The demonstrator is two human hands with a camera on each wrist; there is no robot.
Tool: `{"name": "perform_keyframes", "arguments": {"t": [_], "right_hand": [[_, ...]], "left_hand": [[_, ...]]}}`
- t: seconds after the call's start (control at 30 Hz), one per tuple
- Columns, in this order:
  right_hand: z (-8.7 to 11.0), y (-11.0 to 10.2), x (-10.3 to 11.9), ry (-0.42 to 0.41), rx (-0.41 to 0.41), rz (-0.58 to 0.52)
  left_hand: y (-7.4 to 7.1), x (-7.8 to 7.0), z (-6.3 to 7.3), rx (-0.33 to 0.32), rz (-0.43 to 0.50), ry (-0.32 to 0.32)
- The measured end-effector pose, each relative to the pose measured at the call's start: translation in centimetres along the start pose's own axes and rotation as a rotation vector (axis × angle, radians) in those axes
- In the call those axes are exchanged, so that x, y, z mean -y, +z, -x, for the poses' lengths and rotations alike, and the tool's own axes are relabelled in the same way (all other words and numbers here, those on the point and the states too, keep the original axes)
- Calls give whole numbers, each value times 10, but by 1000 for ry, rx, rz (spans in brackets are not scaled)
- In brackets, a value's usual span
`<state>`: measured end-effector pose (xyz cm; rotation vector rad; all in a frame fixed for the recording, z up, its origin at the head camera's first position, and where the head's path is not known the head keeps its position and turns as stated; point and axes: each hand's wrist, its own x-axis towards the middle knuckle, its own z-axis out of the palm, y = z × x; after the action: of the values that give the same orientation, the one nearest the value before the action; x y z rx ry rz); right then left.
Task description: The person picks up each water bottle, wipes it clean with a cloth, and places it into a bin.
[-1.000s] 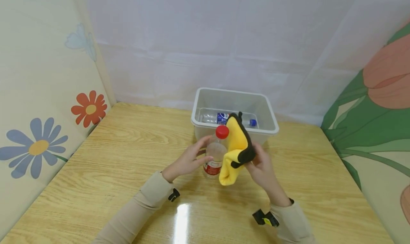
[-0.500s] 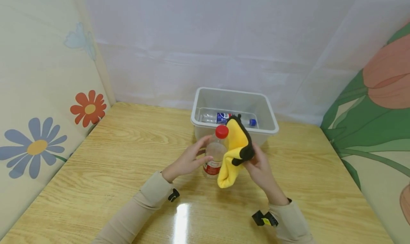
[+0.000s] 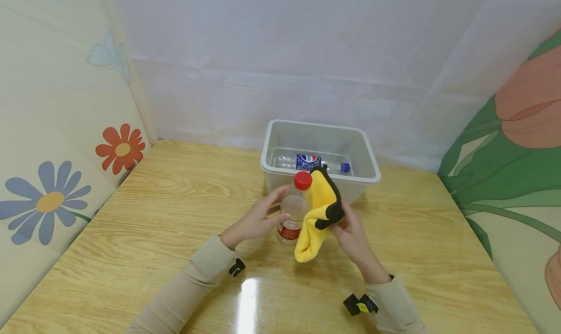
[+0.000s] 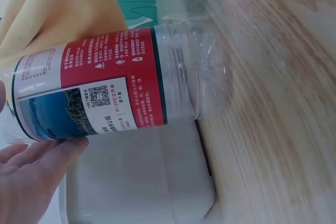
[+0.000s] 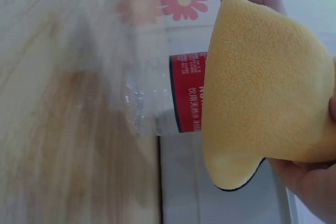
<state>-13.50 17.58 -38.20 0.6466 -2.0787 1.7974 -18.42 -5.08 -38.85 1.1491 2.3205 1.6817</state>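
My left hand (image 3: 258, 218) holds a clear plastic water bottle (image 3: 294, 208) with a red cap and a red-and-white label. The bottle is upright, and the left wrist view shows fingers along its label (image 4: 115, 85). In my right hand (image 3: 354, 239) is a yellow cloth (image 3: 310, 236) with black edging, gripped at its dark border. The cloth lies close against the bottle's right side and hides part of it. From the right wrist, the cloth (image 5: 262, 82) covers the upper bottle, while the clear base (image 5: 144, 95) shows.
Just behind the bottle stands a light grey plastic bin (image 3: 315, 125). A bottle with a blue label (image 3: 308, 162) lies inside, near a blue cap (image 3: 345, 167). A white sheet (image 3: 245, 66) hangs behind the wooden table (image 3: 175, 202), with flower-printed panels at both sides.
The right hand and the cloth have shifted a little left and down, uncovering more of the blue label in the bin. My left hand and the bottle have hardly moved.
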Motion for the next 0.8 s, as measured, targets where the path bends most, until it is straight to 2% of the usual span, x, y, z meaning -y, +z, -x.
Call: {"name": "perform_keyframes", "arguments": {"t": [0.23, 0.6, 0.8], "right_hand": [[6, 3, -6, 85, -2, -6], [7, 7, -11, 207, 12, 74], [7, 9, -13, 267, 32, 114]], "left_hand": [[-1, 1, 0, 6, 16, 34], [-2, 3, 0, 10, 59, 21], [0, 0, 0, -6, 71, -20]]}}
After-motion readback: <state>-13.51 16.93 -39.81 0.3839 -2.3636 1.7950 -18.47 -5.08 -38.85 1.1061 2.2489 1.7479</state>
